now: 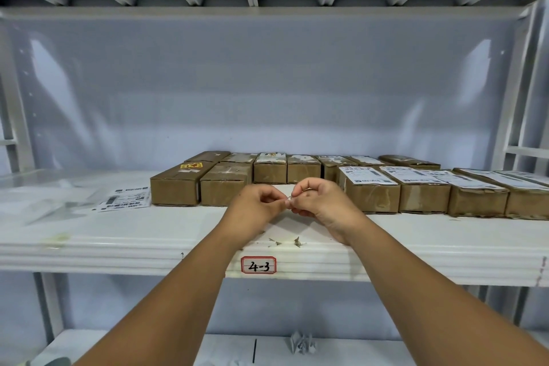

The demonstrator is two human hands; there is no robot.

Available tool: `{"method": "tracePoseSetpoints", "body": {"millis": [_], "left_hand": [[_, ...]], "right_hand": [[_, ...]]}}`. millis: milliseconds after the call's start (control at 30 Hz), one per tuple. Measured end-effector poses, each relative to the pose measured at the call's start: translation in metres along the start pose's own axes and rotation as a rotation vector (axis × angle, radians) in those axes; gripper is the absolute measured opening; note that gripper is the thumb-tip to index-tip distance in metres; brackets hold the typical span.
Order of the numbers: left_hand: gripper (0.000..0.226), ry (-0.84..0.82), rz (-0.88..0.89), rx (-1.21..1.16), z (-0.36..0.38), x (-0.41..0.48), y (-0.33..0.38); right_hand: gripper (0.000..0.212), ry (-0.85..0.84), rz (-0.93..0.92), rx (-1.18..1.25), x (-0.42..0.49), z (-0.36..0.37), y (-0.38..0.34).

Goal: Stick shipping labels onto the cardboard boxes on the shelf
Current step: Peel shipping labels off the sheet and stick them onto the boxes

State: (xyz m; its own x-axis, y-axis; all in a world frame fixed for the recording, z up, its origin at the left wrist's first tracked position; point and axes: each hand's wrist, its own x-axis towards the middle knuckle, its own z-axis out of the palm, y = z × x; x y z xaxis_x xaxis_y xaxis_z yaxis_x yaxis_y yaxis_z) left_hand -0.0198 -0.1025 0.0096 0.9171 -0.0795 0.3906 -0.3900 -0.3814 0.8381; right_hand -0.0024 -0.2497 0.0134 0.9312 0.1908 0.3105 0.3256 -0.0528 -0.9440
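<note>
Labels lie flat on the shelf, just left of the boxes; those further right already carry theirs. My left hand and right hand meet before the boxes, fingertips pinching one scrap too small to identify

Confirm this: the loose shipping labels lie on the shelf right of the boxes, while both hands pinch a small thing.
One error. The head view shows the loose shipping labels lying on the shelf left of the boxes, not right. The left hand and right hand do pinch a small thing.
</note>
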Motion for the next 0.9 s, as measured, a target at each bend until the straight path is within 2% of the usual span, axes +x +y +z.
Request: {"method": "tracePoseSetpoints", "body": {"millis": [167, 400, 533, 700, 833, 900], "left_hand": [[0.015, 0.053, -0.025, 0.011, -0.001, 0.001, -0.001], [0.018, 0.286, -0.21, -0.338, -0.01, 0.006, -0.005], [0.02, 0.341, -0.206, -0.343, -0.01, 0.008, -0.006], [0.02, 0.427, -0.232, -0.357, -0.01, 0.008, -0.006], [0.023, 0.507, -0.263, -0.331, -0.011, 0.008, -0.006], [0.02, 0.525, -0.295, -0.401, -0.011, 0.007, -0.004]], "right_hand": [[0.024, 0.017, 0.003, -0.048, 0.001, 0.0, 0.001], [0.039, 0.261, 0.002, -0.034, 0.003, -0.004, -0.001], [0.026, 0.376, 0.041, 0.082, 0.001, -0.006, -0.003], [0.022, 0.432, 0.012, -0.097, 0.005, -0.008, 0.004], [0.019, 0.555, -0.017, -0.118, 0.002, -0.01, 0.0], [0.014, 0.638, -0.07, -0.133, -0.002, -0.012, -0.001]]}}
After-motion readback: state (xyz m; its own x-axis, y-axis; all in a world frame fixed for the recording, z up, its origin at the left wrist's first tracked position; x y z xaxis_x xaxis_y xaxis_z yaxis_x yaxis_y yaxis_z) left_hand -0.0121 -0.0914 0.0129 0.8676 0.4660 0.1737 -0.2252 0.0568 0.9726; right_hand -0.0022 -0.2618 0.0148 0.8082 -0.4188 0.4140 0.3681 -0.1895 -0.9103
